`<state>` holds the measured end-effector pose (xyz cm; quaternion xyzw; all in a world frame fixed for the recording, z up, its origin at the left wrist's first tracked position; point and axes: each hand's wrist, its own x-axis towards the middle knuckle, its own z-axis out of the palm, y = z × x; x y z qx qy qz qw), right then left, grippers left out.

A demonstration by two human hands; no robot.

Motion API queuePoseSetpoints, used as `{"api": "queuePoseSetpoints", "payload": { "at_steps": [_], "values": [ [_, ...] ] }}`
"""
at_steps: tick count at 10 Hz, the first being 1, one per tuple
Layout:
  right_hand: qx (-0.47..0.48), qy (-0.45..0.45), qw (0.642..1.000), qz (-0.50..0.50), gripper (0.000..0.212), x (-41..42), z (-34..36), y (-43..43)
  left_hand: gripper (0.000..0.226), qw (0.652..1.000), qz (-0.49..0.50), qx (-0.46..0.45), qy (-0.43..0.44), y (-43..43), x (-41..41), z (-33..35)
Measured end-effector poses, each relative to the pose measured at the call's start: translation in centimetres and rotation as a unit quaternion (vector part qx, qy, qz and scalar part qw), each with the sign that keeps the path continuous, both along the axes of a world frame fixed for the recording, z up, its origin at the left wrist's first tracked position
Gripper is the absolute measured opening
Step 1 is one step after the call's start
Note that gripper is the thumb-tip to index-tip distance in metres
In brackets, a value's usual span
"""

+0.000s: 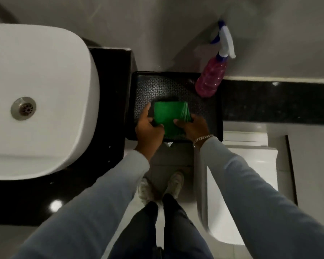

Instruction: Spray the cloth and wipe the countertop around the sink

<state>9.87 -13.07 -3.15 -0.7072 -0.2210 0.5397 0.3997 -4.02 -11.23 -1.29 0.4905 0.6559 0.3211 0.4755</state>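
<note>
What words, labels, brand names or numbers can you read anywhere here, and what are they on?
None can be read.
Spray bottle: no label or print shows on its pink body.
Cloth: plain green, no tag in view.
Tray: only an embossed pattern, no lettering.
Sink: no brand mark shows.

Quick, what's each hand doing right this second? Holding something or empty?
Left hand: closed on the left edge of the folded green cloth over the black tray.
Right hand: closed on the cloth's right edge.
</note>
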Motion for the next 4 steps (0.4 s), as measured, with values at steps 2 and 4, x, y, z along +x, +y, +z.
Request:
{"api": "queuePoseSetpoints", "payload": {
  "at_steps": [2, 4],
  "values": [
    [-0.035, -0.194, 0.979, 0.052, 0.052, 0.8, -4.2, 5.2, 0.073, 0.999, -0.004, -0.012, 0.046, 5.6, 1.0, -4.9],
    [0.004, -0.28, 0.953, 0.115, 0.058, 1.0, -1.6, 4.3, 0.068, 0.991, -0.096, -0.004, 0.096, 5.9, 0.5, -1.2]
  ]
}}
